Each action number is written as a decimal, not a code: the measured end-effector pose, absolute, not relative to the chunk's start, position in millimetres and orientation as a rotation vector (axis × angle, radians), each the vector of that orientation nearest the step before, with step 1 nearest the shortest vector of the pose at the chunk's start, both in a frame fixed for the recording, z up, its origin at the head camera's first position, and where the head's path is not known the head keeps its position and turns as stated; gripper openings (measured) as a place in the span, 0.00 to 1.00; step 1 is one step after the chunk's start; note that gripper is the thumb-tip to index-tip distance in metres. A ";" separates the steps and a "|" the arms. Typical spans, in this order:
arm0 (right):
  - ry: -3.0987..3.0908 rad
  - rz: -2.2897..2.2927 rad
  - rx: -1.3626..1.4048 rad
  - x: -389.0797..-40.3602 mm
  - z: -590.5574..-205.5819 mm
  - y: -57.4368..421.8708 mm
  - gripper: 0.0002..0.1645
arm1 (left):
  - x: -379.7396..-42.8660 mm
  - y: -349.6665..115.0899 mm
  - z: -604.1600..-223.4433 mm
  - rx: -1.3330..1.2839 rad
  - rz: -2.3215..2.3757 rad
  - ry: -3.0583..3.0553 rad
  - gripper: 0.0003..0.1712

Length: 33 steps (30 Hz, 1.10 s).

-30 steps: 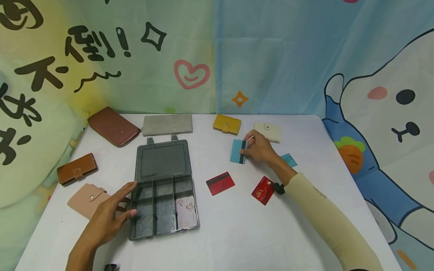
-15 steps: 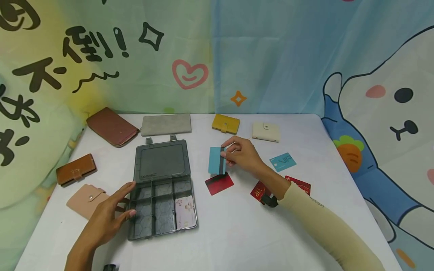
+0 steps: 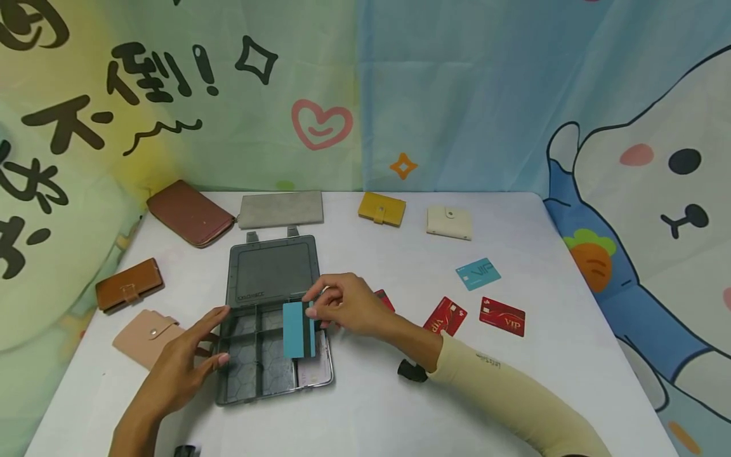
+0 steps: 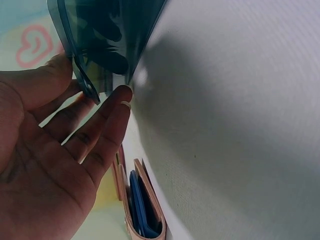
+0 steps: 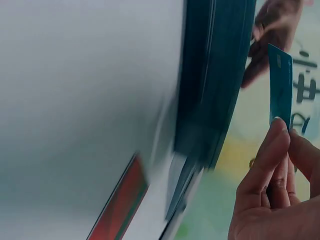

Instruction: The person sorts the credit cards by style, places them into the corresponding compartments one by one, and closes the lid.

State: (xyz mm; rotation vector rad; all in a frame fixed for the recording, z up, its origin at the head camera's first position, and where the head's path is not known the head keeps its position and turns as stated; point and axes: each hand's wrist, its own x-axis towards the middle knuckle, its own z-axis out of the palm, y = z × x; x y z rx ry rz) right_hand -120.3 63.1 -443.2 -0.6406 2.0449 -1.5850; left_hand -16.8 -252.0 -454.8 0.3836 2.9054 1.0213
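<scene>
My right hand (image 3: 351,306) pinches a blue card (image 3: 294,330) with a dark stripe by its right edge, between thumb and fingers. The card is above the front compartments of an open grey divided box (image 3: 273,270). In the right wrist view, the blue card (image 5: 281,87) stands upright from the fingertips. A pale card (image 3: 312,376) lies in the box's front right compartment, partly hidden by the blue one. My left hand (image 3: 185,358) touches the box's left side with extended fingers. In the left wrist view, its thumb and fingertips rest against the box's side (image 4: 107,45).
Right of the box lie another blue card (image 3: 478,274) and red cards (image 3: 502,317), one mostly behind my right hand. Wallets stand around: brown (image 3: 191,214), grey (image 3: 281,209), yellow (image 3: 382,209), cream (image 3: 449,223), tan (image 3: 130,285) and pink-beige (image 3: 147,336).
My right hand has carried the blue card leftward and nearer, from beside the cream wallet, past a red card, to over the box. My left hand stays at the box's side.
</scene>
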 end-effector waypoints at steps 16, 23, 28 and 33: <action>2.412 -1.130 -0.974 -94.7 -450.5 21.2 0.08 | -17.7 -252.5 -457.3 0.354 1.016 2.893 0.52; 2.351 -1.227 -0.928 -106.7 -450.3 40.1 0.12 | -18.4 -252.1 -455.4 0.322 0.992 2.877 0.52; 2.313 -1.272 -0.822 -122.7 -452.8 67.9 0.17 | -18.6 -252.1 -454.6 0.330 0.994 2.875 0.52; 2.348 -1.205 -0.741 -141.5 -457.7 98.4 0.21 | -17.9 -252.7 -455.3 0.341 0.997 2.884 0.52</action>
